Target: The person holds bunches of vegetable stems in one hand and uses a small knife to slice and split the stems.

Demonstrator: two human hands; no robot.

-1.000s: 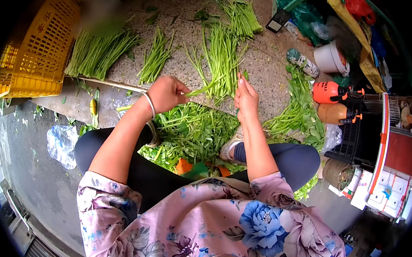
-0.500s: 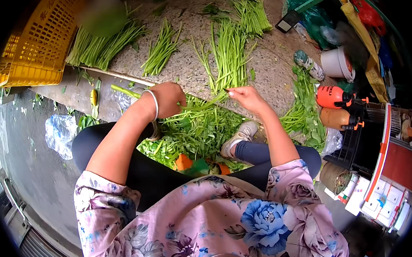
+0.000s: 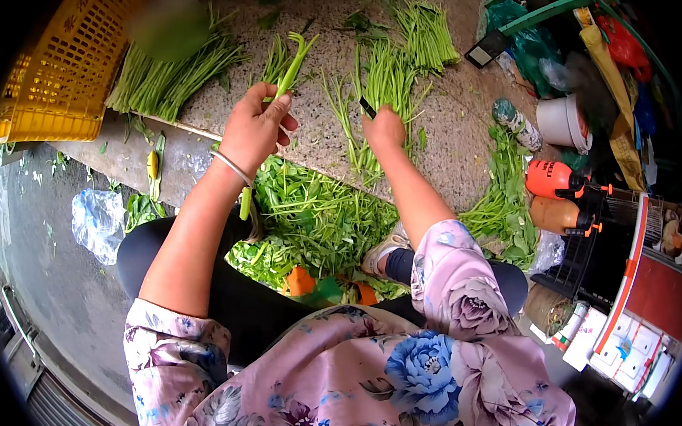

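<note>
My left hand (image 3: 258,129) is closed round a green vegetable stalk (image 3: 295,65). Its pale, split upper end rises above my fingers, and the lower end shows beneath my wrist. My right hand (image 3: 385,130) grips what looks like a small black knife (image 3: 367,107), mostly hidden in the fist, over a pile of trimmed stalks (image 3: 386,79) on the stone slab (image 3: 307,149). Below both hands, between my legs, lies a heap of leaves and cut greens (image 3: 310,214). A smaller bunch of stalks (image 3: 275,60) lies just beyond my left hand.
A yellow plastic crate (image 3: 64,73) stands at the far left beside a large bundle of stalks (image 3: 172,79). More stalks (image 3: 428,35) lie at the back. To the right are leafy greens (image 3: 506,197), a white bucket (image 3: 560,120) and two spray bottles (image 3: 547,177). A clear plastic bag (image 3: 98,222) lies left.
My left hand has risen and moved away from me, turning the stalk upright. My right hand has shifted forward and slightly left, onto the stalk pile; the hands no longer work together on the stalk.
</note>
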